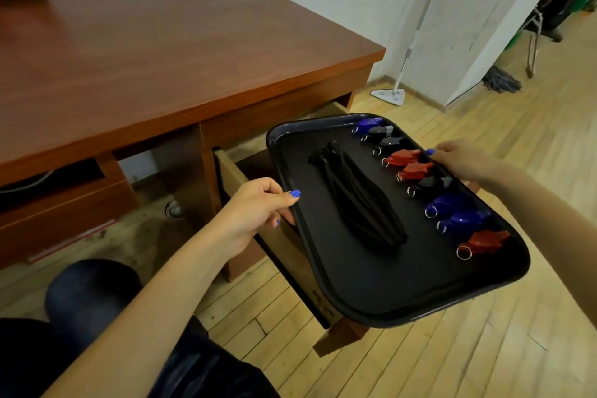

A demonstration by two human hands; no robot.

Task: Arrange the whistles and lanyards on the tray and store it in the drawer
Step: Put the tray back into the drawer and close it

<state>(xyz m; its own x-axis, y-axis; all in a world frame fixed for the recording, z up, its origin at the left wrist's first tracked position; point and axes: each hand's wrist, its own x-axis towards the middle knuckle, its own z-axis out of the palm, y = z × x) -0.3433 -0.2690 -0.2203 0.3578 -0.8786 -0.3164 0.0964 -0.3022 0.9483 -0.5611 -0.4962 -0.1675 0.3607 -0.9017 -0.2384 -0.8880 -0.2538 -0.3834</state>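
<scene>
Desk, open drawer beneath; left hand gripping tray rim, bundled lanyards centre, whistles rowed along right edge, right hand grasping far rim; advise keeping tray level while lowering into drawer; plank floor, mops by wall.

Both hands, left and right, hold the tray over the open drawer.
</scene>
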